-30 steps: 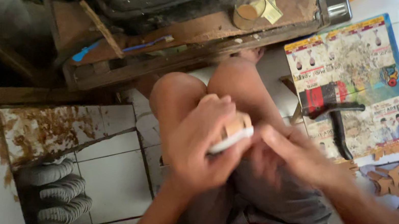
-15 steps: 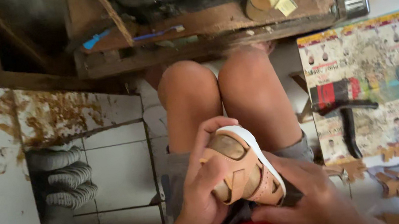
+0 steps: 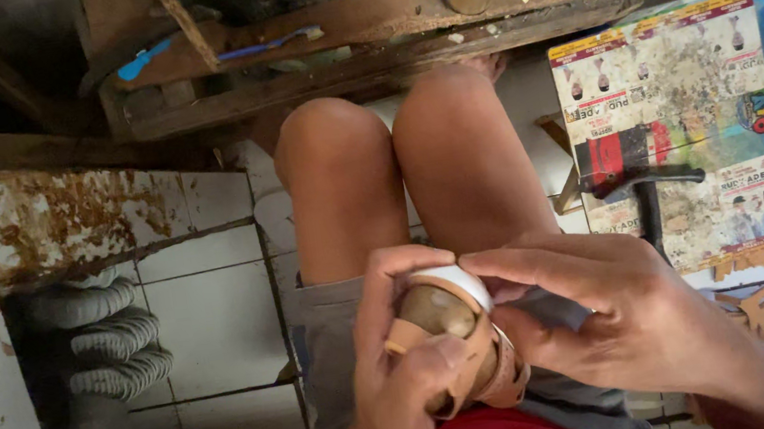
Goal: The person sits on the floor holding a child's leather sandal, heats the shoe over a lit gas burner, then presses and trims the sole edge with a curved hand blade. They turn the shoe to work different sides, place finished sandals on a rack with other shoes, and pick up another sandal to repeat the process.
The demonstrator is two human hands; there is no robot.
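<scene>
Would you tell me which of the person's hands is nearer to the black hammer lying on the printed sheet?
Right. The right hand sits just below-left of the hammer, while the left hand grips the tan sandal farther away, over the lap.

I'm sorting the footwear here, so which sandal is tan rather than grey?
The tan strappy sandal with a white sole, held over the lap by the left hand and right hand. The grey soles lie stacked on the floor.

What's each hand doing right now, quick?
Left hand: closed around the tan sandal, holding it.
Right hand: fingers pinching the sandal's white sole edge.
</scene>
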